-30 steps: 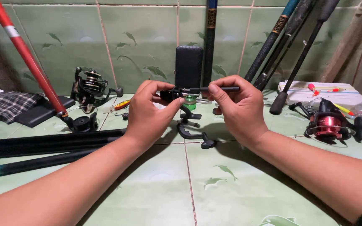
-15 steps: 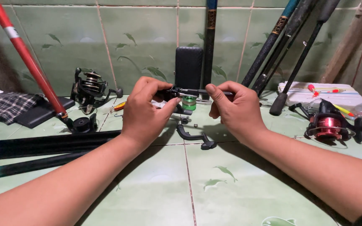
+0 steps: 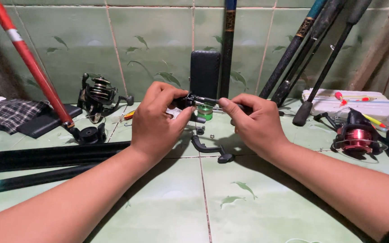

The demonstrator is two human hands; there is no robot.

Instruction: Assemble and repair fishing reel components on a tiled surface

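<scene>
Gripping: the left hand was closed around a small black reel part, thumb and fingers clamped on it above the floor.
Right hand: the right hand pinched the other end of the same piece, a thin dark rod running between the two hands; fingers were curled shut on it.
Position of the part: it was held up in the air between both hands, in front of a dark rectangular case leaning on the wall.
Just below: a small green spool stood on the floor under the hands, and a black crank handle lay on the tile nearer the person, with a few tiny loose bits near it.
Left side: a black spinning reel sat by the wall, a red rod slanted across it, two dark rod sections lay flat, and a checked cloth rested on a dark flat object.
Right side: a red and black reel sat on the floor, well apart from the hands, beside a white box holding floats; several dark rods leaned on the wall.
Surface: green floor tiles with a leaf pattern, matching the wall.
</scene>
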